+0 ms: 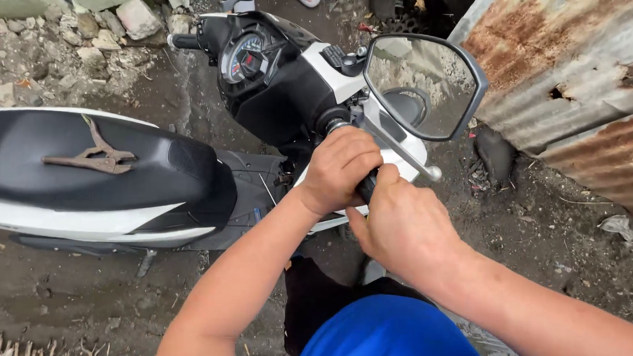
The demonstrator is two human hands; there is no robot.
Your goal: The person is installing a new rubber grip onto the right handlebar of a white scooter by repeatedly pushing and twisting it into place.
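Observation:
A black and white scooter [278,84] stands on muddy ground, seen from above. My left hand [339,170] is wrapped around the black handlebar grip [367,187] nearest me, just below the silver brake lever [403,150]. My right hand [403,228] closes on the outer end of the same grip, touching my left hand. The grip is mostly hidden under both hands. A rounded side mirror [426,87] stands just above them. The round speedometer [247,57] sits in the middle of the handlebar.
Rusty pliers [93,157] lie on the black seat [96,165]. Rubble and broken bricks [60,24] fill the upper left. A rusted corrugated metal sheet [570,75] stands on the right. The far handlebar grip [184,42] points left.

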